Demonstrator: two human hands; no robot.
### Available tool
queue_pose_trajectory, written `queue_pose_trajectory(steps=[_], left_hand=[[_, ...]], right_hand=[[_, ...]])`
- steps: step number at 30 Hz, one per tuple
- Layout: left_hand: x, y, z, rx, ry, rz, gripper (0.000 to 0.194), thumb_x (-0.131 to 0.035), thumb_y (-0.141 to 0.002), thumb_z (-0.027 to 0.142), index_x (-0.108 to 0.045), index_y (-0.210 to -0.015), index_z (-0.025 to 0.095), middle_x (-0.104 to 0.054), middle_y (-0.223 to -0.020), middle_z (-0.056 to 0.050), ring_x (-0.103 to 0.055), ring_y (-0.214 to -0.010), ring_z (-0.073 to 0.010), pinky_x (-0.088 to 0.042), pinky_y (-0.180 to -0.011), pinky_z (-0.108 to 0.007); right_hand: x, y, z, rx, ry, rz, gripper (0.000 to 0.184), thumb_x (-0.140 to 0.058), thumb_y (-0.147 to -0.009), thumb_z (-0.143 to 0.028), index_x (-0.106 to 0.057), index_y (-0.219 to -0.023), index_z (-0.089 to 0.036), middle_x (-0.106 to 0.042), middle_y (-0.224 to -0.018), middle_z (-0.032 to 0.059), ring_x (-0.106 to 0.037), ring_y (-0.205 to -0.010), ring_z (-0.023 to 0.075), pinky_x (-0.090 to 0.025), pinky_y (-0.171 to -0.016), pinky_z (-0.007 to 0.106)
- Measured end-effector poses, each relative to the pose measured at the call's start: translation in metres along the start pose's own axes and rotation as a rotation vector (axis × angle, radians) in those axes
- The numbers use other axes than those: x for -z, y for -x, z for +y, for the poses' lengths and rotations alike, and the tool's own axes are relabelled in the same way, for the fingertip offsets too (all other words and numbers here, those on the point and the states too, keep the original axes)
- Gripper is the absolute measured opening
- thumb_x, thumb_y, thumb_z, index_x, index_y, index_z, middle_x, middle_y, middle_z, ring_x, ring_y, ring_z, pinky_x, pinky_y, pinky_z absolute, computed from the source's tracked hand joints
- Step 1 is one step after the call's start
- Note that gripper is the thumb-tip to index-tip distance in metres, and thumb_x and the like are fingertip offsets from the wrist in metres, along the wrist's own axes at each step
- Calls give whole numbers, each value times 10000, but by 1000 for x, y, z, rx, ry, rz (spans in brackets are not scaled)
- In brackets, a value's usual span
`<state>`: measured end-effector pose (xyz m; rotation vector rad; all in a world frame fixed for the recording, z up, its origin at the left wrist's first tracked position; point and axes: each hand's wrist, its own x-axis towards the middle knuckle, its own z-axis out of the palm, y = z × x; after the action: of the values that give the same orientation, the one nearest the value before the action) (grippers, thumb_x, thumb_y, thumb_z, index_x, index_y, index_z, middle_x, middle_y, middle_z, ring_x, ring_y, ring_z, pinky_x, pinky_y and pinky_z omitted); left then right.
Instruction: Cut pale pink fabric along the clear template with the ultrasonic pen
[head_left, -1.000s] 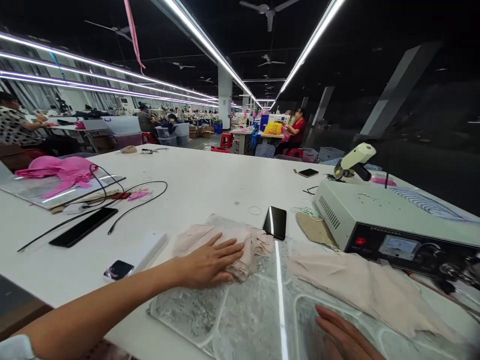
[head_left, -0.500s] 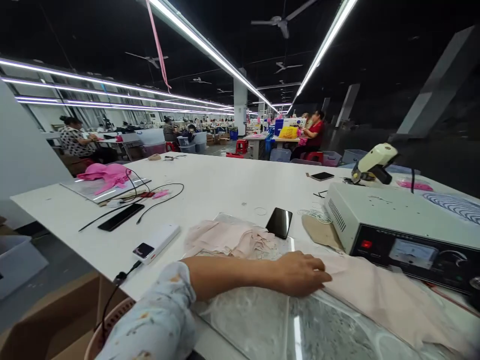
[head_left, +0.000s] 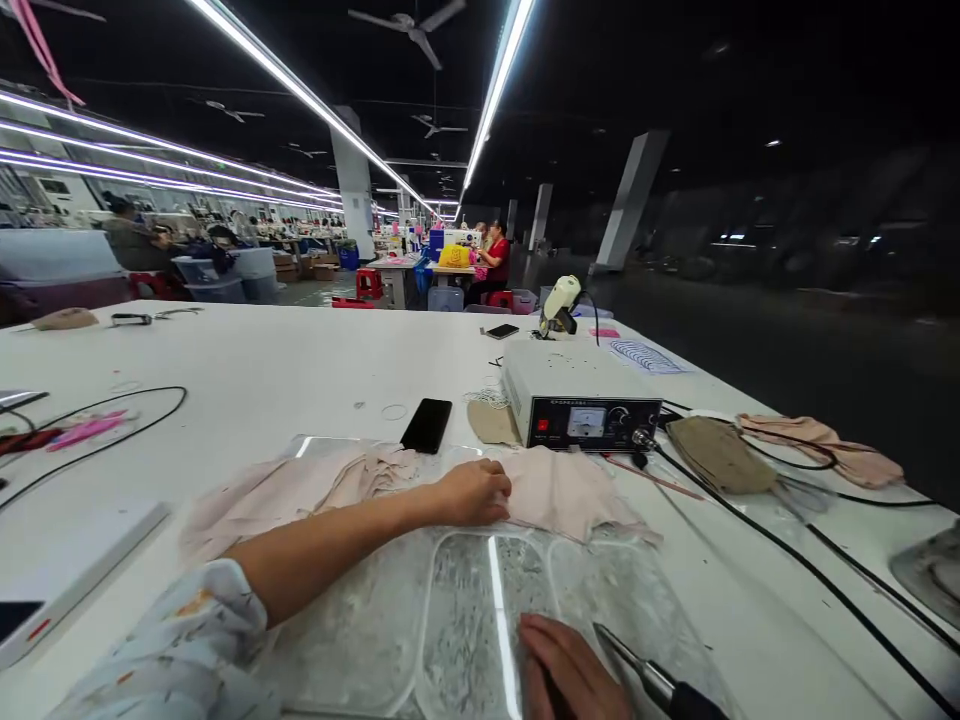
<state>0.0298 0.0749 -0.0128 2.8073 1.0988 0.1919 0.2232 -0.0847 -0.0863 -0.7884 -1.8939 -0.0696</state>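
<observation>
My left hand (head_left: 474,492) reaches across from the left with its fingers curled closed at the left edge of a pale pink fabric piece (head_left: 570,490). More pale pink fabric (head_left: 300,490) lies crumpled beyond my forearm. Beneath is a clear plastic sheet (head_left: 360,620) with rounded outlines. At the bottom, my right hand (head_left: 574,665) has bent fingers close together. A pen-shaped tool (head_left: 649,675) with a pointed metal tip and black handle slants along that hand and appears held in it; the grip is partly out of view.
A grey box with a dial (head_left: 585,400) sits beyond the fabric, its black cable (head_left: 795,560) running to the lower right. A black phone (head_left: 426,426), a tan pad (head_left: 491,422) and a white device (head_left: 82,580) lie around. Brown cloth (head_left: 720,455) is at right.
The view has swung to the right, showing more of the box and cables. My right hand and the pointed tool have come into view at the bottom. My left hand remains at the pink fabric.
</observation>
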Motion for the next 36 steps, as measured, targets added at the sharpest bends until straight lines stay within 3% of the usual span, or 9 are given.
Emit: queue_pose_trajectory(steps=[3,8,10,16,21,30,34,36], left_hand=[[1,1,2,-12,16,4,76,-619,-918,202,-670,-918,146,-646,-1046,-82,-619,-991,-210,-518,-906,-359],[7,-7,-4,-25,40,-53,280,-569,-976,325,-581,-1195,151,-601,-1182,-90,-623,-995,-202,-550,-850,-397],[9,-8,-5,-24,27,-61,297,-566,-977,330,-571,-1215,152,-593,-1198,-94,-621,-1006,-207,-549,-855,-403],[5,-1,4,-40,-41,-46,116,-617,-933,249,-656,-952,141,-651,-1033,-72,-615,-974,-204,-519,-888,-393],[2,-7,5,-15,-65,-72,291,-571,-974,327,-577,-1203,148,-598,-1184,-92,-623,-1001,-206,-548,-855,-403],[10,-11,5,-16,-154,-35,312,-576,-971,336,-566,-1221,149,-591,-1198,-93,-620,-1011,-210,-549,-855,-407],[17,-6,8,-65,-221,23,130,-586,-948,224,-647,-966,111,-659,-968,-76,-640,-887,-199,-526,-833,-385],[22,-3,12,-98,-254,49,129,-574,-918,143,-641,-814,109,-665,-846,-82,-641,-820,-209,-501,-801,-372]], right_hand=[[-1,-2,-3,-57,-15,14,288,-524,-841,-48,-663,-1046,-194,-740,-933,76,-724,-846,179,-597,-754,252],[5,-5,-4,-96,-44,-41,267,-557,-843,-84,-663,-1052,-211,-735,-952,69,-718,-868,169,-593,-749,234],[7,-6,-4,-127,-47,-44,264,-552,-847,-94,-663,-1053,-218,-738,-957,62,-720,-867,164,-590,-752,225],[4,-6,-3,-234,-35,-37,219,-536,-870,-136,-687,-996,-230,-744,-951,61,-726,-864,178,-588,-764,242],[5,-9,-4,-271,-20,-53,203,-536,-880,-171,-706,-974,-231,-749,-935,57,-730,-847,179,-586,-768,242],[7,-31,6,-358,78,-72,210,-484,-904,-191,-665,-1009,-174,-734,-932,69,-720,-758,147,-586,-648,198],[-6,-50,18,-360,184,-77,251,-480,-890,-194,-646,-1076,-173,-721,-963,79,-703,-774,166,-590,-635,250],[-14,-61,23,-357,249,-76,268,-499,-872,-200,-637,-1100,-172,-710,-993,93,-693,-846,204,-594,-706,320]])
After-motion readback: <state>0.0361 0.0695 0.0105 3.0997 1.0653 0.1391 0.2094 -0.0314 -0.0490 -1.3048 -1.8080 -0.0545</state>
